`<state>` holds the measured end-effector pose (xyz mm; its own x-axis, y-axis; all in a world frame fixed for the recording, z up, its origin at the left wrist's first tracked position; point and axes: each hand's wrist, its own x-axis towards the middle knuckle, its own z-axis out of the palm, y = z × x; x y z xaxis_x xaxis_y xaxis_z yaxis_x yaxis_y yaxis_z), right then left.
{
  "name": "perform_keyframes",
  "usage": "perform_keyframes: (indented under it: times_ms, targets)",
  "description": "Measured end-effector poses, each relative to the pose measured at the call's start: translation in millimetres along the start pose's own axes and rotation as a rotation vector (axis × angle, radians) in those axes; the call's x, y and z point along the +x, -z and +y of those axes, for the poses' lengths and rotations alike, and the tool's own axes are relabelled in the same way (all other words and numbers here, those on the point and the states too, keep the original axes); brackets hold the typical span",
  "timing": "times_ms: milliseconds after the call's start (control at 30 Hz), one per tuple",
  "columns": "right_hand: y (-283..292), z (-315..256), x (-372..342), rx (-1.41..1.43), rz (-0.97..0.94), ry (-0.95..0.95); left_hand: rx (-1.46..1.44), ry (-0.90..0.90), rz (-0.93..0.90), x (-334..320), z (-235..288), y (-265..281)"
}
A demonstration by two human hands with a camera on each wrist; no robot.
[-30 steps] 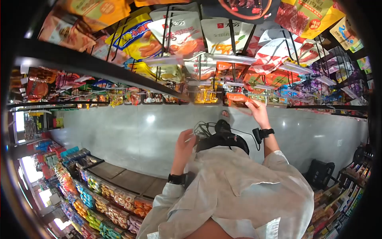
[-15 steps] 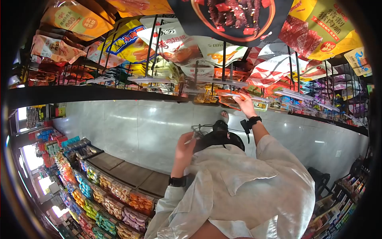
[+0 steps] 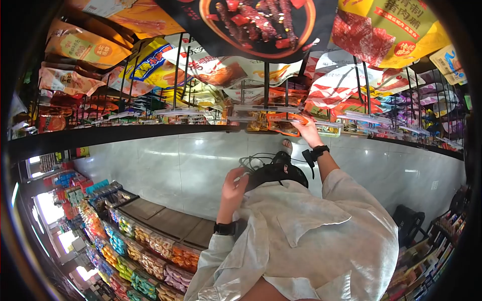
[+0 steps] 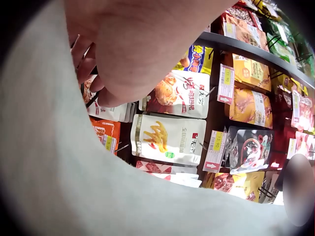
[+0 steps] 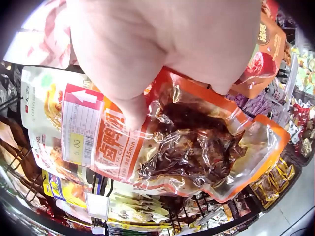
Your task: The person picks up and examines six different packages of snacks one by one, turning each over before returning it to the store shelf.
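Note:
My right hand (image 3: 310,134) reaches forward to the rack and grips a clear pouch with orange edges (image 5: 197,152). Dark glossy meat shows through the pouch window. In the right wrist view my thumb lies across the printed orange end. A price tag (image 5: 81,129) overlaps the same end of the pouch in that view. In the head view the pouch (image 3: 284,120) extends to the left of the fingers. My left hand (image 3: 234,189) hangs in front of my body, fingers loosely bent and holding nothing.
Hanging snack bags fill the rack ahead, among them a large black bag (image 3: 261,25) and a yellow bag (image 3: 386,35). Metal hooks (image 3: 266,83) stick out with tag holders. Behind on the left stands a low shelf of packaged snacks (image 3: 145,241). Grey floor (image 3: 160,170) lies between.
The head view has shifted, bringing the black bag further into the picture. My right hand has moved left with the pouch, whose window side now shows. My left hand stays near my body.

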<state>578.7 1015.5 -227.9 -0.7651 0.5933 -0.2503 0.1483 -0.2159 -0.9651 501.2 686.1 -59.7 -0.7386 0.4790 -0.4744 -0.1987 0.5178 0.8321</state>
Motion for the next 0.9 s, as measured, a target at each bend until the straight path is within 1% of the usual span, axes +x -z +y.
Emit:
perform_keyframes:
  times_ms: [133, 233, 433, 700, 900]
  targets:
    - [0, -1, -4, 0.001, -0.004, 0.020, 0.005, -0.048, -0.008, -1, 7, -4]
    - [-1, -3, -4, -0.003, -0.006, 0.021, 0.033, -0.049, -0.015, 0, 5, -3]
    - [-1, -3, 3, -0.006, -0.043, 0.021, 0.034, 0.002, -0.030, 0, 2, -4]
    - [0, 2, 8, -0.047, -0.048, 0.051, 0.072, -0.002, -0.021, -3, 2, -7]
    - [-5, -14, 3, 0.072, -0.049, 0.066, 0.059, -0.049, 0.002, -6, 4, -12]
